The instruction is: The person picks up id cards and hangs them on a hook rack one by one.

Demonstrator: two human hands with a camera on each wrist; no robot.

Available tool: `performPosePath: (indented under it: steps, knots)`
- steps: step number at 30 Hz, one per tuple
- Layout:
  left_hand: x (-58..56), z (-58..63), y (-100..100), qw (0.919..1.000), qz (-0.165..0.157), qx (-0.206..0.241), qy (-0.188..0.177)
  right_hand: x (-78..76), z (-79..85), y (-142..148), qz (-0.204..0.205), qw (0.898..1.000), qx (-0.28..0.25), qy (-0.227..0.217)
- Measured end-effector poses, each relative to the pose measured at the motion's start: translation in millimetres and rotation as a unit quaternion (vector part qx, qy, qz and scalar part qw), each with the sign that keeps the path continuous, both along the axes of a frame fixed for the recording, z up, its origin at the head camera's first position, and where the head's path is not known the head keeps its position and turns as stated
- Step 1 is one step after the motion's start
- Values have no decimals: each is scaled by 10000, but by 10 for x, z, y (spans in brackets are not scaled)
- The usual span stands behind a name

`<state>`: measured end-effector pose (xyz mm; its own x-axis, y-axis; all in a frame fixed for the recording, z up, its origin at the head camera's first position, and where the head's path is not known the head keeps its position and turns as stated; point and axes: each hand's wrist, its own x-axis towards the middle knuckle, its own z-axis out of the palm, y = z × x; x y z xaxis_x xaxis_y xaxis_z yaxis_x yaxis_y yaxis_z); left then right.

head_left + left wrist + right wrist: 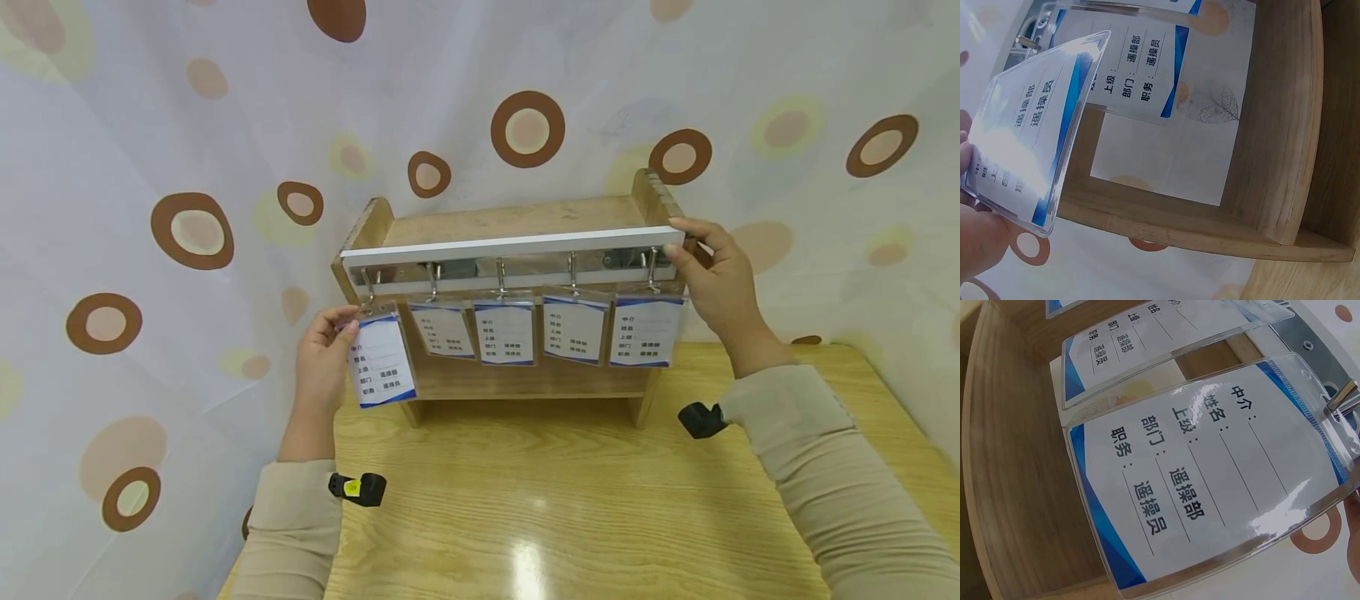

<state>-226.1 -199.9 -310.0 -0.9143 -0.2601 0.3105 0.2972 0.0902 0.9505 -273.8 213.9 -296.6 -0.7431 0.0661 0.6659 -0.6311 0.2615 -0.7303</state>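
Observation:
A clear-sleeved badge (381, 360) at the left end of the hook rail is pinched along its upper left edge by my left hand (321, 350). Its top overlaps the leftmost hook (367, 286), and in the left wrist view the badge (1035, 125) tilts away from the one beside it. My right hand (718, 275) grips the right end of the white-edged hook rail (517, 243), thumb in front and fingers over the top. Right below it hangs the rightmost badge (1204, 469) on its hook. Several similar badges hang between the two, such as the middle badge (504, 335).
The rail fronts a small wooden shelf (517, 218) with raised side panels. It stands on a light wood table (480, 492) against a wall covering (450, 67) with brown circles. A lower shelf board (525, 385) runs behind and below the badges.

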Motion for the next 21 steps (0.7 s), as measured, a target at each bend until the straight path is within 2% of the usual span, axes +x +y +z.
performPosePath:
  steps: [8,21]
  knots:
    - [-52,40,-7,9995,-44,303,16,12,-4,-4,-73,9999,-13,-119]
    - [-138,35,-18,9991,134,395,-24,4,1,-8,-40,10000,-30,-82]
